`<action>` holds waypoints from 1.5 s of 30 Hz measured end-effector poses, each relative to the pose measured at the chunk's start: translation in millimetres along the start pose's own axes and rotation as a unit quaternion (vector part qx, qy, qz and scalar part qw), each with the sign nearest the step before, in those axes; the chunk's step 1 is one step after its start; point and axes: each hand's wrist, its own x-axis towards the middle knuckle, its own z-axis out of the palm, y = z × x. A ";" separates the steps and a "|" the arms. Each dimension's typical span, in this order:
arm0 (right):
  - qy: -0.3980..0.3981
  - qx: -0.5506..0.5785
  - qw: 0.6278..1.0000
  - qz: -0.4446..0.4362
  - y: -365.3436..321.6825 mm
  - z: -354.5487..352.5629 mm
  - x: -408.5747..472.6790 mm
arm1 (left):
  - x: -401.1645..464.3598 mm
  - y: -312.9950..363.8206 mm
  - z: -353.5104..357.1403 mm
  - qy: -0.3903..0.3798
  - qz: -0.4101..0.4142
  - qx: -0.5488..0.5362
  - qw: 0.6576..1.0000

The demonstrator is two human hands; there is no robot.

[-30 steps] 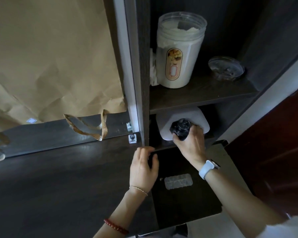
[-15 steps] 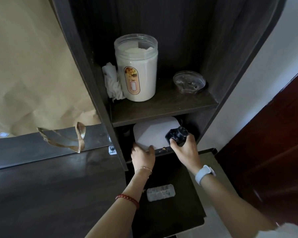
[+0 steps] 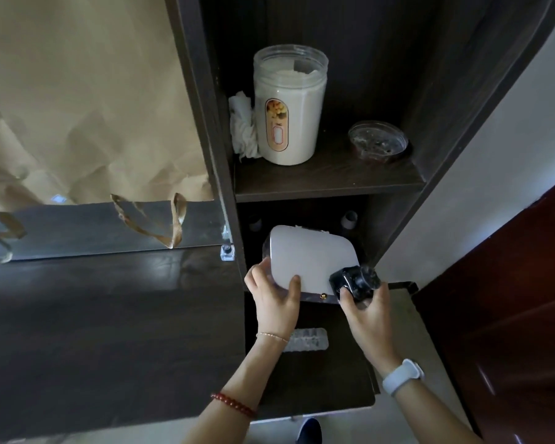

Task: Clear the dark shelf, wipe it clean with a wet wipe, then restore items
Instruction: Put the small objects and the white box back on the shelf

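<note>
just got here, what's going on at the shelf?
A person is at the lower compartment of a dark shelf unit. The left hand grips the corner of a white box there; the right hand holds a small black object. A white jar, crumpled wipe and clear dish sit above.

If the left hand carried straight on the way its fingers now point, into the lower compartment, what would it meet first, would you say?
The left hand already grips the near corner of the white box, so it would only push that box deeper. Behind the box probably comes the compartment's dark back wall, though the depth there is hard to judge.
</note>
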 end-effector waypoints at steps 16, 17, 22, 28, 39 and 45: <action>-0.102 0.026 0.994 0.036 -60.5 194.5 -185.5 | -38.5 -109.3 -266.9 0.043 -0.070 -0.097 0.992; -0.107 0.016 0.993 0.041 -66.1 210.7 -192.6 | -36.5 -119.1 -283.6 0.051 -0.098 -0.102 0.989; -0.142 0.000 0.989 0.038 -93.1 282.4 -205.5 | -14.2 -156.6 -351.9 0.089 -0.169 -0.104 0.976; -0.164 -0.034 0.986 0.028 -102.7 333.6 -185.9 | 28.4 -189.3 -375.1 0.079 -0.208 -0.086 0.971; -0.208 -0.168 0.963 -0.032 -110.1 362.7 -155.9 | 62.5 -205.3 -387.7 0.081 -0.236 0.105 0.963; -0.158 -0.274 0.943 -0.102 -124.4 374.9 -134.0 | 67.1 -207.5 -411.5 0.013 -0.220 0.152 0.964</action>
